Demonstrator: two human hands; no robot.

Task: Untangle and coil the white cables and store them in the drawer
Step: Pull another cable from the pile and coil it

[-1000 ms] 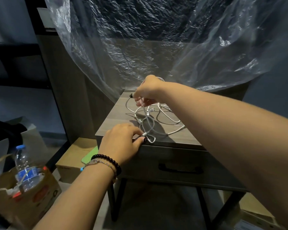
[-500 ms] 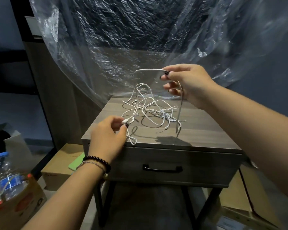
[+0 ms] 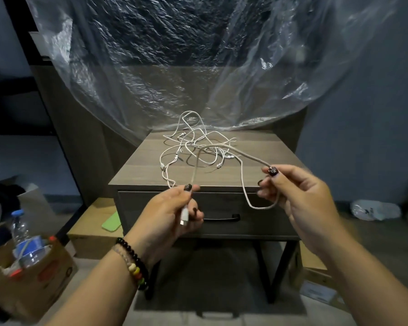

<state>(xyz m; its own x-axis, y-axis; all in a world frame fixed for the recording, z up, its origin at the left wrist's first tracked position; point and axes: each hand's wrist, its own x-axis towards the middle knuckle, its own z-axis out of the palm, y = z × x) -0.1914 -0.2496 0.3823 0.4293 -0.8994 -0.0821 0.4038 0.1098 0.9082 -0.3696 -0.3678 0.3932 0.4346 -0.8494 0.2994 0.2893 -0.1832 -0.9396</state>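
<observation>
Left hand [image 3: 172, 214] pinches one white cable [image 3: 222, 148] near its plug end [image 3: 185, 216], thumb and fingers curled round it; the plug hangs down across the palm. Right hand [image 3: 299, 196] pinches the same cable farther along between thumb and forefinger, a slack loop dropping below the fingers in front of the drawer [image 3: 207, 214]. Both hands are held in the air, in front of the nightstand's front edge, well apart from each other. The cable arches up from the left hand, over the front edge, then back to the right hand.

The rest of the white cables [image 3: 191, 147] lie in a tangle on the nightstand top [image 3: 137, 175], centre to back, one loop standing up against the clear plastic sheet [image 3: 198, 67] that hangs over the back edge. Front strip and right side of the top are bare. Drawer shut, black handle [image 3: 222, 218] between the hands.

Left on the floor: cardboard box [image 3: 33, 285] with a water bottle [image 3: 21, 234], flat carton [image 3: 90, 231] with a green pad [image 3: 112, 222] just beside the left legs. More cartons low right.
</observation>
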